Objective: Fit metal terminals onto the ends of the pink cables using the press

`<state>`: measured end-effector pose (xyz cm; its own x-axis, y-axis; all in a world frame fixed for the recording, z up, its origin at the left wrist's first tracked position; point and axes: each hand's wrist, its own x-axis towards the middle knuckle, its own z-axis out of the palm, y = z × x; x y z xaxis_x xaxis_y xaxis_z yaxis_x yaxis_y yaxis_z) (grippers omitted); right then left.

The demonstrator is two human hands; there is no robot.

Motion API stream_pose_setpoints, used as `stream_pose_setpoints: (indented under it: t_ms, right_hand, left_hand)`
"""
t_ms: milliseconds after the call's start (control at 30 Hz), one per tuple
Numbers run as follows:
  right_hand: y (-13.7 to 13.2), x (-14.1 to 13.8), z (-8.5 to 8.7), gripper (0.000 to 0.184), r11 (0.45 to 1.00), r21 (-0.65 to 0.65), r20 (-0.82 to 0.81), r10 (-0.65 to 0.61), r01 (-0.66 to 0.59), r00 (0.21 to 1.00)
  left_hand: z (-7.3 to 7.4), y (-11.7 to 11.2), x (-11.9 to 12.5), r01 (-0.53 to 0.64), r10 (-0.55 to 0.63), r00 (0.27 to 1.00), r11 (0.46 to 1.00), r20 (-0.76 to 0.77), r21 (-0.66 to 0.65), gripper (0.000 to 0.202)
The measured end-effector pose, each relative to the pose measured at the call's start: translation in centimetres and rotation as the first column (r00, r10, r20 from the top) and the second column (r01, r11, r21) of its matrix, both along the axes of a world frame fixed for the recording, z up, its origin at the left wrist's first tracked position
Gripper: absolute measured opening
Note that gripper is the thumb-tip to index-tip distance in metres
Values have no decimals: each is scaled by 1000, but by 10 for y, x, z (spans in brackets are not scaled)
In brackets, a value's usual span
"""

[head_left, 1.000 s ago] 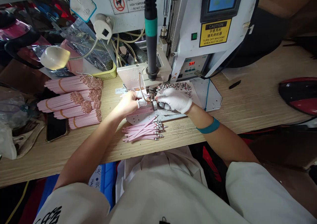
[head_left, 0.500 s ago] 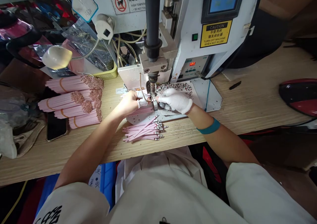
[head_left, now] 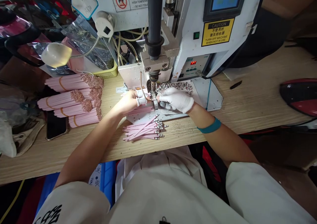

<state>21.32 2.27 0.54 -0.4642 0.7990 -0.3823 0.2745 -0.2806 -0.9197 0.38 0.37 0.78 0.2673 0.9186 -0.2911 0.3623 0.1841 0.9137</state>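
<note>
My left hand point(head_left: 130, 101), with white covers on some fingertips, is pinched closed at the left of the soldering machine's tip point(head_left: 153, 87). A thin pink strip seems to run through its fingers, mostly hidden. On the other side of the tip, my right hand point(head_left: 175, 100) in a white glove has its fingers closed together; what they hold is hidden. Between the hands stands a small metal block point(head_left: 155, 104). Behind the right hand lie many small metal parts point(head_left: 185, 88). Pink strips with metal ends point(head_left: 143, 129) lie in a loose pile in front of the machine base.
Banded bundles of pink strips point(head_left: 86, 100) and a phone point(head_left: 56, 126) lie at left. Above them are a lamp point(head_left: 56, 55) and a yellow basket point(head_left: 109, 72). The machine's control box point(head_left: 194, 66) stands behind; a red-and-black object point(head_left: 299, 96) sits far right.
Both hands stay almost still at the machine tip. The red digits on the control box look different, and the view has shifted slightly.
</note>
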Motion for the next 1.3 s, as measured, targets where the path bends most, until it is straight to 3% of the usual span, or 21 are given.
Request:
stream_pose_setpoints:
  t_ms: [200,433,867,1033,1133,1300]
  right_hand:
    - [0,-1,1,17,997,-80,-42,-13,9,999]
    - [-1,0,5,13,1000,16,2,12,-12,1000]
    - [0,0,1,17,998,-62,-30,-10,8,999]
    - [-2,-1,0,19,1000,-14,-7,6,-6,1000]
    - [0,7,5,19,996,84,42,7,-10,999]
    - [9,33,16,23,956,281,-34,-80,87,996]
  left_hand:
    - [-1,0,1,-28,31,998,998,63,-56,24]
    - [-1,2,1,-30,37,997,995,75,-91,26]
    - [-3,3,0,-29,36,997,996,73,-83,25]
    - [-1,1,-1,-6,9,997,999,76,-37,24]
    - [7,-5,-2,15,-15,1000,1000,22,-8,22]
    - [24,-29,-1,231,-220,944,973,-245,16,25]
